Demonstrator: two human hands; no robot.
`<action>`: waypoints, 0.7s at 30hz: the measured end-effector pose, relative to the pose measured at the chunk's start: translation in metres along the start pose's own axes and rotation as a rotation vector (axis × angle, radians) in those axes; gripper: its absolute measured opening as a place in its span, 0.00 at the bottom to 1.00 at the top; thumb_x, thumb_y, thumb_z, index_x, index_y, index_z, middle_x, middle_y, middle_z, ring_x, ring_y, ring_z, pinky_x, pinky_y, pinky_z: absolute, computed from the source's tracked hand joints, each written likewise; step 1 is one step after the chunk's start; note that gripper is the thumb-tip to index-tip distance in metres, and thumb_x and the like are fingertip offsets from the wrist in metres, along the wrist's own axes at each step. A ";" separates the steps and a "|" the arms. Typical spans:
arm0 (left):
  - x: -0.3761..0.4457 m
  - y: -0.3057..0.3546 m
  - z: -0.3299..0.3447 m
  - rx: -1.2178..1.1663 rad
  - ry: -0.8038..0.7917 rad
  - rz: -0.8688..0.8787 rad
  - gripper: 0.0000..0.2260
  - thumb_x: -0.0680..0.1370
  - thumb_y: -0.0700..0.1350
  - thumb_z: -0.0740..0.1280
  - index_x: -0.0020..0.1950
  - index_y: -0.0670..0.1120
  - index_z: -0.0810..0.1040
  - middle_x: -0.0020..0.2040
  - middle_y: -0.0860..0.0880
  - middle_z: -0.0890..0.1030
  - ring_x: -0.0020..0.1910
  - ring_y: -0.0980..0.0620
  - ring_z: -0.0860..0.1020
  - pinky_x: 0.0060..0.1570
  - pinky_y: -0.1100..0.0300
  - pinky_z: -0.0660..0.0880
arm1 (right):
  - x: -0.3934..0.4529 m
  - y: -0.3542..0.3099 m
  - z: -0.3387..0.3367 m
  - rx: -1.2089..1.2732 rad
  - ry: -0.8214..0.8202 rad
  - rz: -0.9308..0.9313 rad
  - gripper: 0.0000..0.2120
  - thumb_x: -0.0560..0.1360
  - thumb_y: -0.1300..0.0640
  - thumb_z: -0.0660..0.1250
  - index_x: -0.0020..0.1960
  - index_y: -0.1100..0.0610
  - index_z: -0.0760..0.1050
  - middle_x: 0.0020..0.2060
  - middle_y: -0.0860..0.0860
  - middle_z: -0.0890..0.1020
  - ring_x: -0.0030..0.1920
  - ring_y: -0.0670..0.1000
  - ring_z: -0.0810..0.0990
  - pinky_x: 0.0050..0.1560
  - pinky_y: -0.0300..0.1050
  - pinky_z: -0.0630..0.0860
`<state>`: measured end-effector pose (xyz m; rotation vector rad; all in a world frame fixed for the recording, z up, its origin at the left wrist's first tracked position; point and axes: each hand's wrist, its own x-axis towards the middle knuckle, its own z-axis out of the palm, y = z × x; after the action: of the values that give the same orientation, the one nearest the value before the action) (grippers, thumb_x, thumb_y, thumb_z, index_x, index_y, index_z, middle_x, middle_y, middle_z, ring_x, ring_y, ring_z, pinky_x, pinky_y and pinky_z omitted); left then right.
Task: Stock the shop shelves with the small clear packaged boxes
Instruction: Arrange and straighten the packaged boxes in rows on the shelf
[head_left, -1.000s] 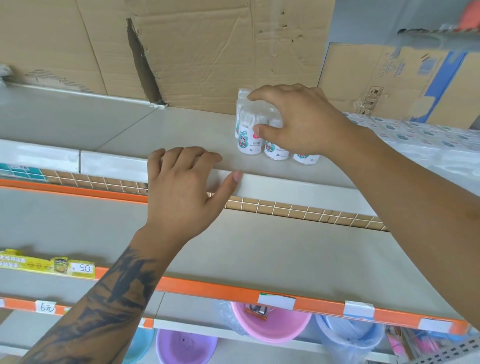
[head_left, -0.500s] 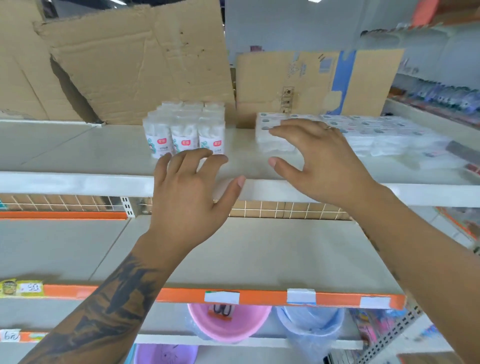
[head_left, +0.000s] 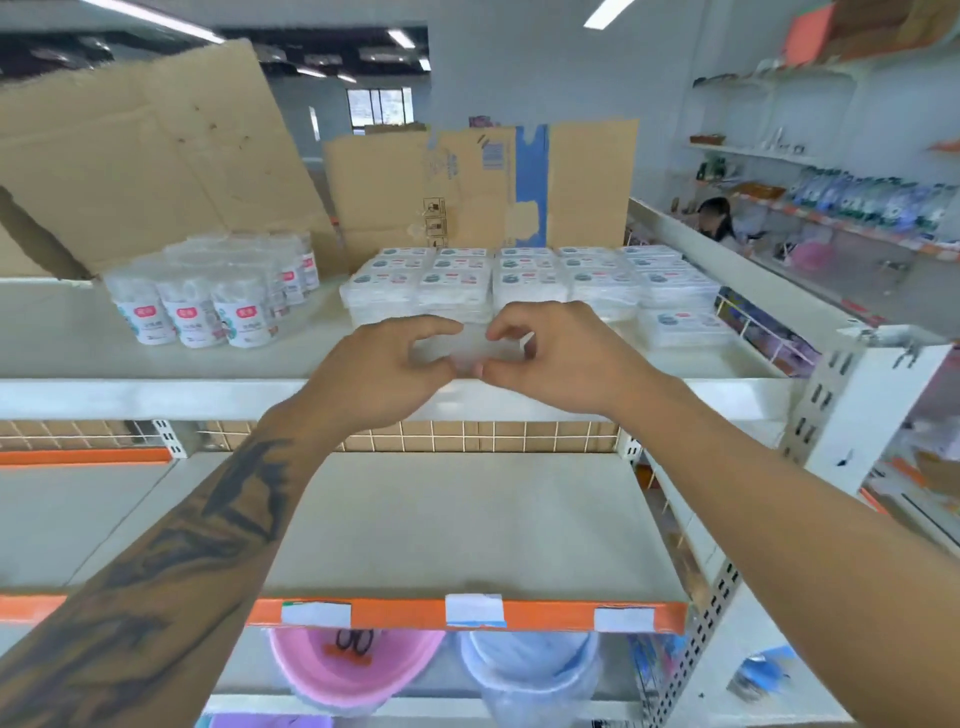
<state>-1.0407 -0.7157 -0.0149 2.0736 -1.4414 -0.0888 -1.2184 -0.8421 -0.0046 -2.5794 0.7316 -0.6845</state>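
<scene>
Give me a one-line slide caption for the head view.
Both hands, left and right, grip a clear box at the top shelf edge.

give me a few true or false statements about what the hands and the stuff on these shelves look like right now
1. Both hands hold one small clear plastic box at the front of the white top shelf. True: the left hand and right hand pinch it from either side.
2. The round white tubs with red labels stand to the right of the flat clear packs. False: the tubs stand to their left.
3. The grey shelf with the orange front strip is full of boxes. False: no boxes lie on it.
4. A pink plastic basin sits under that shelf. True.
5. Brown cardboard sheets stand behind the goods. True.
</scene>
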 end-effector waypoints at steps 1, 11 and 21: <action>-0.001 0.002 0.001 -0.009 0.023 -0.008 0.19 0.74 0.64 0.70 0.65 0.65 0.79 0.68 0.60 0.79 0.66 0.54 0.76 0.67 0.54 0.72 | 0.001 0.002 0.000 0.026 -0.009 -0.009 0.16 0.71 0.39 0.75 0.54 0.46 0.81 0.51 0.45 0.83 0.45 0.43 0.78 0.56 0.47 0.78; -0.021 0.044 0.002 -0.570 0.283 0.177 0.10 0.77 0.50 0.72 0.57 0.51 0.84 0.50 0.53 0.86 0.48 0.54 0.83 0.51 0.56 0.79 | -0.004 0.008 -0.041 0.767 -0.010 0.095 0.19 0.79 0.48 0.71 0.45 0.66 0.80 0.35 0.56 0.81 0.35 0.54 0.79 0.49 0.57 0.82; -0.001 0.079 -0.003 -0.882 0.284 0.000 0.12 0.82 0.49 0.69 0.51 0.41 0.84 0.40 0.45 0.83 0.33 0.47 0.78 0.33 0.53 0.77 | -0.023 0.011 -0.050 1.033 0.176 0.092 0.11 0.77 0.55 0.74 0.56 0.59 0.78 0.39 0.58 0.84 0.37 0.56 0.81 0.47 0.54 0.83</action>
<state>-1.1060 -0.7309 0.0278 1.2927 -0.9680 -0.3464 -1.2669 -0.8483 0.0234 -1.5494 0.3724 -0.9429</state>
